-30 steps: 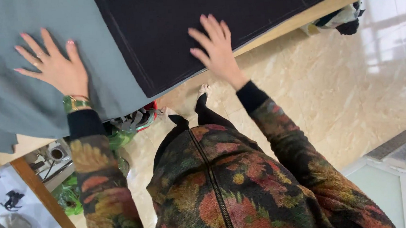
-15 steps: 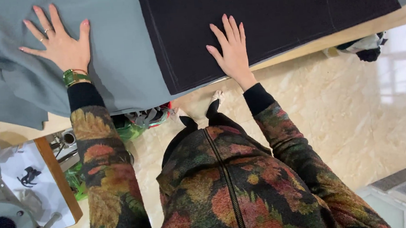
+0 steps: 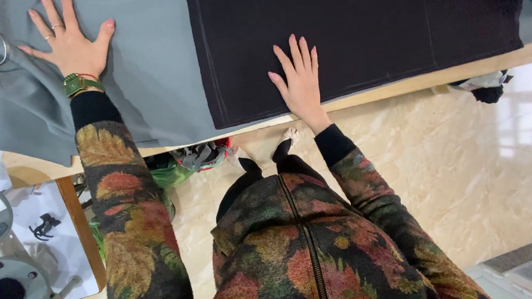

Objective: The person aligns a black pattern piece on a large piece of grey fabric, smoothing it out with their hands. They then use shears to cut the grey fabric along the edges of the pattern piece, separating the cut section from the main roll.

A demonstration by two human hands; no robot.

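Left hand (image 3: pixel 71 41): flat, fingers spread wide, palm pressed on grey fabric (image 3: pixel 153 82), gripping nothing. Right hand (image 3: pixel 302 80): flat, fingers extended and close together, palm down on black fabric (image 3: pixel 364 28), gripping nothing. Black fabric: laid over the grey fabric between the hands, its near edge just beside the right wrist. Both fabrics: spread across the table (image 3: pixel 400 88), wooden edge exposed below the right hand. Green wristwatch (image 3: pixel 80 85): on left wrist.

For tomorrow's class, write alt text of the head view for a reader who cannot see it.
A person presses the left hand flat on grey fabric and the right hand flat on black fabric, both spread over a wooden table, seen from above.
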